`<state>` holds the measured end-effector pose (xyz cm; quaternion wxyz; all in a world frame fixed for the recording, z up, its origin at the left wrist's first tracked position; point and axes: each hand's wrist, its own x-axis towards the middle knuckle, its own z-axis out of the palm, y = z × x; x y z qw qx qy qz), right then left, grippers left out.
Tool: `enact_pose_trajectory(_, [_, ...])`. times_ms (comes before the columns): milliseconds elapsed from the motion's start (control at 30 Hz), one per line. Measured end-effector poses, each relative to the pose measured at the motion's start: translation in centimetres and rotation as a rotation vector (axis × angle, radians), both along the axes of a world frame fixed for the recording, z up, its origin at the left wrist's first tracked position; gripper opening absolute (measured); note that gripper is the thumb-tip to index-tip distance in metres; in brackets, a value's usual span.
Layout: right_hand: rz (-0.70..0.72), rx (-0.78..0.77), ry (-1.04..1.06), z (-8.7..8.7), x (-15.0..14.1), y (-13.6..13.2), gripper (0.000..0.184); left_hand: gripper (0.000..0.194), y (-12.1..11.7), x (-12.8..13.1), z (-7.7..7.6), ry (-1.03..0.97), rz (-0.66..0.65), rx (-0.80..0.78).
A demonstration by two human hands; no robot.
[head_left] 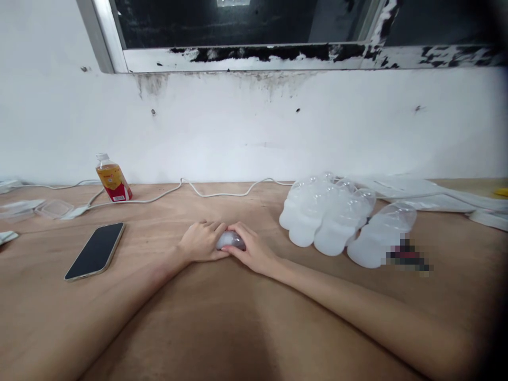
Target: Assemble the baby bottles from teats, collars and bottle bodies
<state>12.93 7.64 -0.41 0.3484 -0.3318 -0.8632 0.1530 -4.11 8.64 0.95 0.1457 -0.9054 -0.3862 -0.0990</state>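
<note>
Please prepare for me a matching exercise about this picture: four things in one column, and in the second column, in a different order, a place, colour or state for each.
Things:
1. phone
2. drink bottle
3. small rounded object
4. white and clear plastic pieces

Descriptions:
A. held between the left hand and the right hand
B. beyond the right hand, on its right side
C. flat, with a dark screen
D. orange above, red below

Pairs: 1-C, 2-D, 3-A, 4-B
</note>
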Motion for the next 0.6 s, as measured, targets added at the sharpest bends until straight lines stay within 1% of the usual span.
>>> enact_pose_trajectory(167, [0.013,0.043,-0.046,0.2,0.1,0.2,0.029,0.045,0.4,0.0,0.4,-0.004,0.045,-0.019])
enact_pose_trajectory(300, [0.009,0.118,-0.114,0.3,0.0,0.6,0.034,0.049,0.5,-0.1,0.6,-0.011,0.156,-0.023])
enact_pose_trajectory(367, [0.013,0.173,-0.132,0.3,-0.1,0.7,0.036,0.053,0.5,0.0,0.6,-0.014,0.188,-0.013])
enact_pose_trajectory(500, [0.023,0.286,-0.141,0.2,-0.1,0.7,0.037,0.055,0.5,-0.1,0.8,-0.026,0.166,-0.016])
enact_pose_trajectory(600, [0.046,0.409,-0.155,0.4,1.1,1.2,0.035,0.056,0.9,-1.5,1.1,-0.034,0.16,-0.046])
